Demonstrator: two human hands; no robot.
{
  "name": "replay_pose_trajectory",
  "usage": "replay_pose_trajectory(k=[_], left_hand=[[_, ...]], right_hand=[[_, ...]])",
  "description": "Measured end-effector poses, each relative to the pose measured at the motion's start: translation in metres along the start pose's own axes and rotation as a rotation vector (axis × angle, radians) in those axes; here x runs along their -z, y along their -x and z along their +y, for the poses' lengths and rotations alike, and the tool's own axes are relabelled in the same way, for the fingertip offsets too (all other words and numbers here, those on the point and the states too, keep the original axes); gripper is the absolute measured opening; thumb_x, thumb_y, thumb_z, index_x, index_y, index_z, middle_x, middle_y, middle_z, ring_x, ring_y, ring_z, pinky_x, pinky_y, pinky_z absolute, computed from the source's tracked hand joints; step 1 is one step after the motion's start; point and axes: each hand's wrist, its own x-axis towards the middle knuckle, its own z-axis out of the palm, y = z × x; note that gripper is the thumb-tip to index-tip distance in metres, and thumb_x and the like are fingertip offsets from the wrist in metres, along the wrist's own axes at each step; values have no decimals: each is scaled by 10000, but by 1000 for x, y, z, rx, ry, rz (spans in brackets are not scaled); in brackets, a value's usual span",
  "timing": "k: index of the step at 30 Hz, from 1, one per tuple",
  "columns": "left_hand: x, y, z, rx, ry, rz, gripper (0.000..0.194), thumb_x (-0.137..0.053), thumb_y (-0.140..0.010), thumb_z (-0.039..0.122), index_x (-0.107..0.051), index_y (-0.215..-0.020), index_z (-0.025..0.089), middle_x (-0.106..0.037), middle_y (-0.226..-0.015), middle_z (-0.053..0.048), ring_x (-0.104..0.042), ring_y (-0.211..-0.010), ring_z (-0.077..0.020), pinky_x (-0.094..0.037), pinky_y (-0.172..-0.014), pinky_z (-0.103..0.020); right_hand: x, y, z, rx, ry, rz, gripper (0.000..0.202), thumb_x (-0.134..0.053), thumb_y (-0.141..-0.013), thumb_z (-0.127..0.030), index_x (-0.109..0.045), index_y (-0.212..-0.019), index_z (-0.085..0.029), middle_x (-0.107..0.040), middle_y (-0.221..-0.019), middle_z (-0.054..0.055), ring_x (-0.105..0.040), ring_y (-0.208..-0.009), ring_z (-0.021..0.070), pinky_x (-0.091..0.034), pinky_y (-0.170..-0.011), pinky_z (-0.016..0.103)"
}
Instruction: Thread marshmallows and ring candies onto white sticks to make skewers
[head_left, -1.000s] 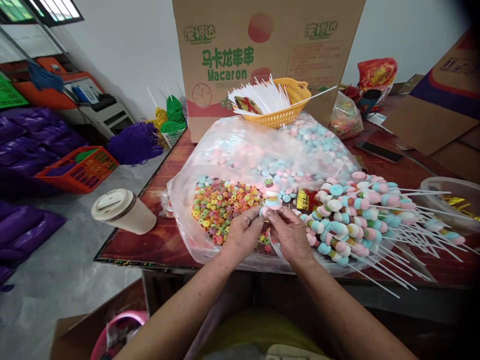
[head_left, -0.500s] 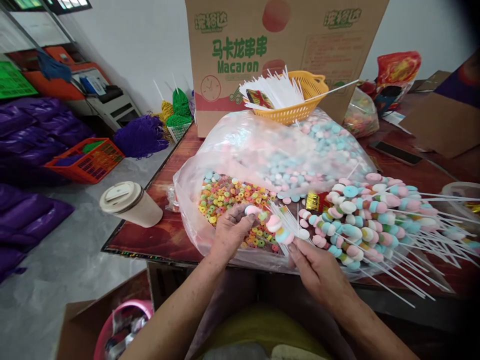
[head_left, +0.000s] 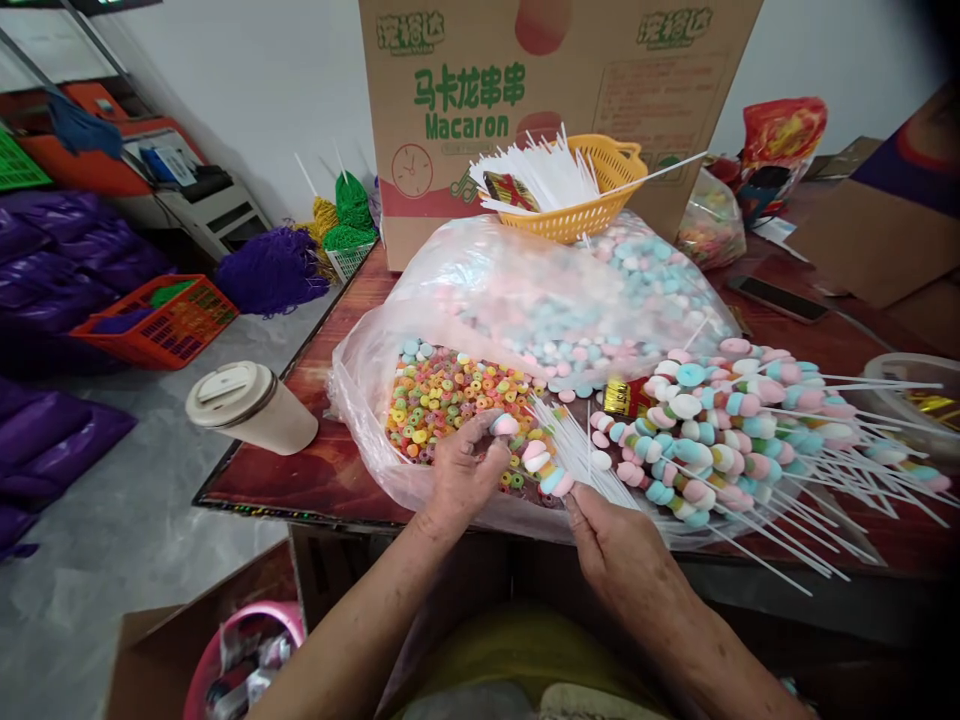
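Observation:
Between the thumb and finger of my left hand point(head_left: 465, 468) is a small pink, white and blue marshmallow point(head_left: 505, 425). My right hand point(head_left: 621, 535) pinches the lower end of a candy skewer point(head_left: 546, 465) threaded with marshmallows and gummy rings; its tip points up left towards the left hand, a small gap from the marshmallow. Under the left hand lie loose coloured gummy rings point(head_left: 442, 400) on a clear plastic bag point(head_left: 360, 400). A bundle of white sticks point(head_left: 581, 445) lies just behind the skewer. To the right, several loaded skewers point(head_left: 705, 450) form a pile.
A yellow basket point(head_left: 577, 220) of white sticks stands on the marshmallow-filled bag, before a large carton point(head_left: 480, 60). A lidded cup point(head_left: 251, 410) is near the table's left edge. A phone point(head_left: 778, 298) lies at the right; a pink bin point(head_left: 199, 680) is below.
The marshmallow in my left hand has come slightly apart from the skewer tip, and the skewer has tilted a little. The whole view has shifted slightly.

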Motion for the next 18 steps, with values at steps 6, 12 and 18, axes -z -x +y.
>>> replay_pose_trajectory(k=[6,12,18], left_hand=[[-1,3,-5,-66,-71,26,273,-542,-714,166,-686,-940,220,-680,-787,9,-592,-651,-128,-486,-669,-241],[5,4,-2,-187,-153,4,295,-578,-681,157,-699,-938,238,-702,-940,-38,-635,-892,-203,-461,-890,-325],[6,5,-10,-217,-171,-69,298,-574,-688,142,-697,-941,241,-701,-959,-28,-643,-874,-194,-484,-847,-315]], right_hand=[[-4,0,-11,19,-27,-27,304,-236,-873,-266,-519,-799,-182,-590,-594,67,-520,-546,178,-265,-493,266],[-6,1,-15,-3,-13,-65,294,-243,-867,-250,-523,-817,-173,-569,-572,58,-502,-528,176,-229,-477,263],[-15,-3,-19,-35,-66,-118,274,-260,-862,-209,-527,-890,-153,-593,-633,68,-524,-549,164,-217,-487,261]])
